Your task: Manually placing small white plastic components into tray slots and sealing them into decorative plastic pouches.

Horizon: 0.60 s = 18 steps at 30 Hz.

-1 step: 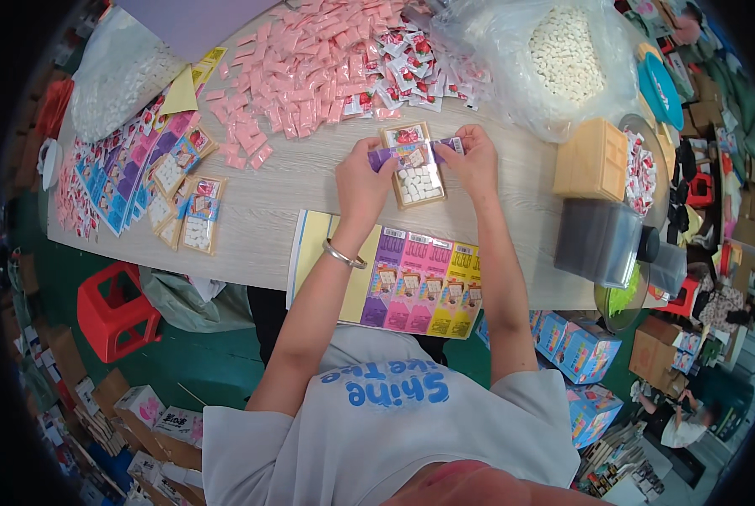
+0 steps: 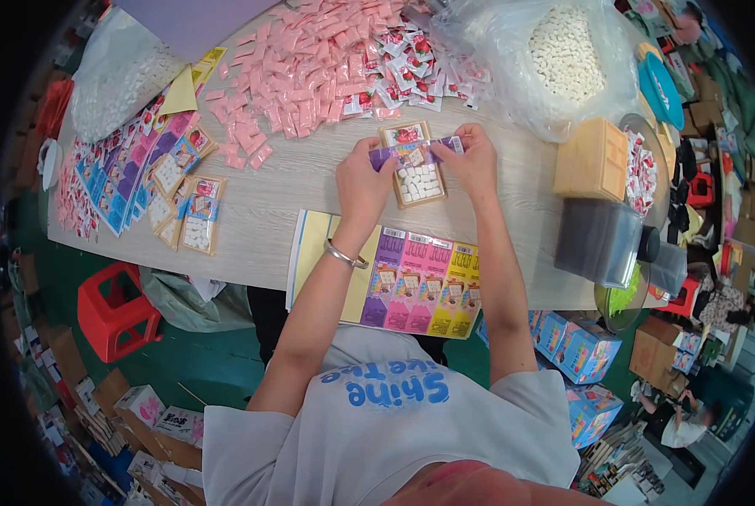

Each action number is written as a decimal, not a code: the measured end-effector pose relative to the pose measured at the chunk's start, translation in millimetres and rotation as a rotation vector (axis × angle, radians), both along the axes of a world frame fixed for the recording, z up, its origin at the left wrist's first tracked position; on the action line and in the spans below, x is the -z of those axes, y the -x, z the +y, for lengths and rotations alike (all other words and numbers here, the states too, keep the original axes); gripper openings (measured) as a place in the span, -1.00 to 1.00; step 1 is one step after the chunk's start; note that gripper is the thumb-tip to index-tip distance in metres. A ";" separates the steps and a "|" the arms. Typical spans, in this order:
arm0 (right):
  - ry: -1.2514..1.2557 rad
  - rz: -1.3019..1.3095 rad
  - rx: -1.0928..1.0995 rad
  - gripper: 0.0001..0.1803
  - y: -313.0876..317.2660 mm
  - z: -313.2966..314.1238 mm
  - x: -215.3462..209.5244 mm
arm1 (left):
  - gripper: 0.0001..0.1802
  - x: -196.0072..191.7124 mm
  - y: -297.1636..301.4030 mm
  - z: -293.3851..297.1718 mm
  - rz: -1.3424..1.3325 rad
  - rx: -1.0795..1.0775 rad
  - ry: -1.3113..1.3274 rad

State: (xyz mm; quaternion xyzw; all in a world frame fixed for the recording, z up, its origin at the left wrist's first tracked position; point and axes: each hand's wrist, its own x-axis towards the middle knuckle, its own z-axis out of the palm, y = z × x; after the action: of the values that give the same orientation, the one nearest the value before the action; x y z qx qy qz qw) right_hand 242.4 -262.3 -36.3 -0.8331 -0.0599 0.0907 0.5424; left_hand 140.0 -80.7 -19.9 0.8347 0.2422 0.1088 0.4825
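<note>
A small wooden-coloured tray (image 2: 424, 201) lies on the table in front of me. White pellet-like pieces (image 2: 418, 182) fill its near part, and a strawberry-print sachet (image 2: 407, 134) is at its far end. Stretched across its middle is a purple printed sticker strip (image 2: 413, 155). My left hand (image 2: 363, 181) pinches the strip's left end, thumb on top. The right end is pinched by my right hand (image 2: 476, 164). Under my forearms, at the table's near edge, lies a sheet of purple, pink and yellow stickers (image 2: 409, 291) with a pale yellow backing.
Pink packets (image 2: 301, 72) and strawberry sachets (image 2: 411, 63) are heaped at the far side. A clear bag of white pieces (image 2: 567, 55) stands far right, near a yellow box (image 2: 592, 160) and grey bin (image 2: 596, 240). Filled trays (image 2: 200, 215) lie left. A red stool (image 2: 116, 312) stands below.
</note>
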 end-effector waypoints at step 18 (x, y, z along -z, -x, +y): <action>0.333 -0.191 0.132 -0.32 24.7 8.9 -22.4 | -0.50 -27.6 -19.8 -13.8 0.189 0.032 -0.133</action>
State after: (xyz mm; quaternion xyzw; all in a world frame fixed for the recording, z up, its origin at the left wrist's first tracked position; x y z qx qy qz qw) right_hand 217.7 -253.3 -13.9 -0.9181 -0.0405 -0.0160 0.3939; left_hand 159.8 -94.4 7.7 0.8751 0.2652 0.0377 0.4029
